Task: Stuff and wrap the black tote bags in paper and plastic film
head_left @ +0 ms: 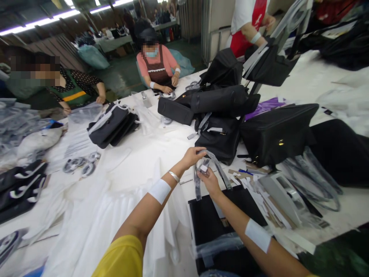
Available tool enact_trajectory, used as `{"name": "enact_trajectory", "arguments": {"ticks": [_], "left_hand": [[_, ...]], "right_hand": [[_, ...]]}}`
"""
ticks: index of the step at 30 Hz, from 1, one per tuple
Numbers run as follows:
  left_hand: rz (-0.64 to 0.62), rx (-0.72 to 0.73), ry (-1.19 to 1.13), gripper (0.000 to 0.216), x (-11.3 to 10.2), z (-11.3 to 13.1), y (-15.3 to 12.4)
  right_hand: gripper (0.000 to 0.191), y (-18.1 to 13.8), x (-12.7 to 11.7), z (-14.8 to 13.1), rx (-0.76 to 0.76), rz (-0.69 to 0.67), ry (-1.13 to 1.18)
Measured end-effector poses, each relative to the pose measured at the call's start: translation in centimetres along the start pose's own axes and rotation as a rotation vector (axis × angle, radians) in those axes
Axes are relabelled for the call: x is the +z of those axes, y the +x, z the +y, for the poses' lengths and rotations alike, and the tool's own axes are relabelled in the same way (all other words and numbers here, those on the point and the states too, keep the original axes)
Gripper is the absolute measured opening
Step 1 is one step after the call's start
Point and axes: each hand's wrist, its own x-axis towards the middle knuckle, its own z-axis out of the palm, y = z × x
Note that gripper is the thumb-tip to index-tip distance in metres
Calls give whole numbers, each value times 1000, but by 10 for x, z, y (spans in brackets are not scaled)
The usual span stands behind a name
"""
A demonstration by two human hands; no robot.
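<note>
A black handbag [201,215] lies in front of me, with clear film across its lower part. Its looped handle [217,161], wrapped in clear plastic, rises from the top edge. My left hand [193,157] is closed on the top of that handle, thumb and fingers pinched together. Just below it, my right hand [211,182] pinches a small grey-and-white tag [204,167] inside the handle's loop. Whether the tag is fastened to the handle I cannot tell. My right forearm hides part of the bag.
Black bags [276,130] are piled ahead and right. Beside my right arm lie paper strips [271,200] and a grey box [284,196]. White wrapping sheets [115,215] spread left; coiled straps [82,163] lie beyond. Co-workers [158,65] are across the table.
</note>
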Motion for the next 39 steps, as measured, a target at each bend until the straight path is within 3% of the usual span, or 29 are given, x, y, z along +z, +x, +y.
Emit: {"name": "enact_trajectory", "arguments": {"ticks": [4, 10, 15, 19, 22, 27, 31, 35, 39], "left_hand": [[32, 62, 55, 37, -6, 6, -14], [149, 151, 179, 34, 18, 20, -53], [275, 218, 342, 34, 32, 28, -84], [333, 286, 363, 31, 35, 34, -103], [340, 296, 362, 32, 38, 36, -114], [260, 275, 186, 36, 42, 37, -132], [89, 84, -27, 45, 31, 37, -147], [0, -31, -92, 43, 23, 36, -156], [-67, -109, -272, 47, 30, 33, -168]], "right_hand": [[48, -22, -17, -5, 69, -15, 247], [34, -33, -17, -29, 210, 94, 658], [27, -41, -9, -59, 125, -9, 864], [24, -59, -11, -80, 168, -63, 955], [28, -71, -14, -88, 156, -70, 880], [34, -85, -19, -88, 189, 38, 637], [36, -96, -26, -84, 185, 82, 530], [40, -107, -33, -84, 79, 47, 421], [42, -113, -44, -80, -81, -42, 215]]}}
